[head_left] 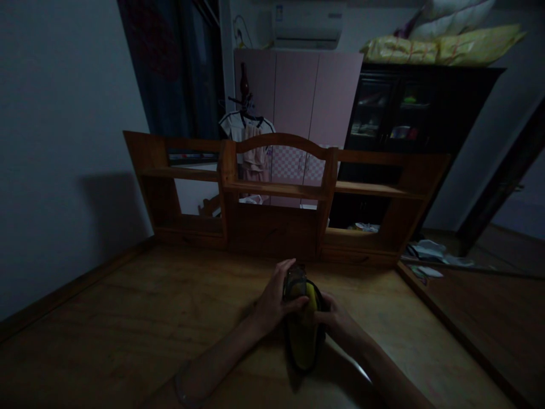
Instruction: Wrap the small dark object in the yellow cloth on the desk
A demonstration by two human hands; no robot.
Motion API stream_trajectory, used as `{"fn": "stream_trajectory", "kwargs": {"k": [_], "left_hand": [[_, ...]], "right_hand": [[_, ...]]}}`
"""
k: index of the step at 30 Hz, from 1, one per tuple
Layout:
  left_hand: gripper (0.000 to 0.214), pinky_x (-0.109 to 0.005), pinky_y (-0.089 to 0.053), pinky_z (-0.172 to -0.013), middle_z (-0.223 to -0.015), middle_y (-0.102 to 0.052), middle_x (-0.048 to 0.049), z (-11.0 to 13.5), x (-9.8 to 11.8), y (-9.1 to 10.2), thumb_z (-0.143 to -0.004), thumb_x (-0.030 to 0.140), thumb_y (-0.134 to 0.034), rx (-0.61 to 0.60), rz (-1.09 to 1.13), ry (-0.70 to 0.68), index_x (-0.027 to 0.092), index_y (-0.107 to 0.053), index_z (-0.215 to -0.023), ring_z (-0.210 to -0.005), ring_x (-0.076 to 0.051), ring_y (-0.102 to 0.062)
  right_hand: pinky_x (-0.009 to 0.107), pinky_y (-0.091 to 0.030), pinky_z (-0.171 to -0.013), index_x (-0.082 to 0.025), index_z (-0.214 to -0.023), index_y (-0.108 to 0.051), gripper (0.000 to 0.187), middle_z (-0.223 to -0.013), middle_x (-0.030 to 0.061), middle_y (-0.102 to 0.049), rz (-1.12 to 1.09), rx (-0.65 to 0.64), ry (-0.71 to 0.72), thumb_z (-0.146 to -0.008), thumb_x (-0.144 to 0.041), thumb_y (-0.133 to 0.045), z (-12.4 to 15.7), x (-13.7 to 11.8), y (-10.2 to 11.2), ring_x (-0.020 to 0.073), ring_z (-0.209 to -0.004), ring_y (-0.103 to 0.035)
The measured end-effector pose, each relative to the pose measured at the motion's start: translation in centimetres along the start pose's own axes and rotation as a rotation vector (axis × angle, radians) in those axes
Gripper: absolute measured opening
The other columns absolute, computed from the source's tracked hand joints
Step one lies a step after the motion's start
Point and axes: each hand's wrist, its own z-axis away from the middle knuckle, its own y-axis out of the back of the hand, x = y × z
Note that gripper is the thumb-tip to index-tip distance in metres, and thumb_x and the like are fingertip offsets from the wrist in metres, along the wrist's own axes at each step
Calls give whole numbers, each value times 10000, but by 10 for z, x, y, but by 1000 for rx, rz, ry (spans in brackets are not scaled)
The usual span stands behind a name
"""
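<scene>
A long, rounded, dark-rimmed case [303,346] with a yellow-green inside lies on the wooden desk in front of me, pointing away. My left hand [276,298] is closed round a brownish, glossy piece [296,281] at the case's far end, its thumb laid across the piece. Whether that piece is separate from the case I cannot tell in the dim light. On the right side, my right hand [334,319] grips the case's dark rim, thumb on the yellow-green inside. Its other fingers are mostly hidden behind the rim.
The wooden desktop [170,307] ends at a raised right edge [451,324]. A wooden shelf unit [276,227] stands along its back, with a wall [63,142] to the left. Behind are a clothes stand, a pink wardrobe [293,91] and a black cabinet [460,108].
</scene>
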Motion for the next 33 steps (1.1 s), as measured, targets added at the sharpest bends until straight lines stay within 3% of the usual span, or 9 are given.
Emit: {"fn": "stream_trajectory", "kwargs": {"k": [5,10,15,24,33], "left_hand": [[742,-406,-386,-1040,-1348,-471,-91,2,5,0,-800,382,-682,-6,39,100,262,-297,-1422,-1199,-257,-494],[611,-333,-470,-902,-1153,-583,-51,1,4,-4,-796,302,-642,68,46,195,250,-382,-1347,-984,-203,-592],[519,-293,-480,-865,-1113,-597,-33,1,3,-9,-795,277,-621,112,81,241,252,-430,-1277,-956,-183,-599],[429,-261,-478,-834,-1050,-619,-19,0,-3,-14,-853,492,-579,130,309,363,254,-468,-1192,-936,-167,-605],[498,-245,-483,-754,-922,-623,-6,-1,-7,-15,-846,632,-501,97,512,570,244,-490,-1158,-814,-153,-606]], "right_hand": [[257,-472,-722,-168,-1107,-659,516,-905,7,-691,-44,-17,9,-617,-25,-585,1,-1,-4,178,-827,-610],[242,-455,-698,-173,-1118,-651,540,-913,4,-680,-79,-57,25,-604,-31,-564,1,2,-5,171,-813,-595],[262,-454,-687,-174,-1159,-635,582,-923,13,-683,-37,-76,17,-602,-46,-524,3,3,-4,186,-805,-589],[372,-464,-893,-229,-1198,-632,611,-1063,5,-686,145,-88,34,-613,-90,-523,3,-4,-5,256,-1001,-589],[405,-447,-962,-236,-1253,-598,633,-1163,15,-668,214,-64,20,-639,-108,-516,4,-7,-6,266,-1077,-578]]}}
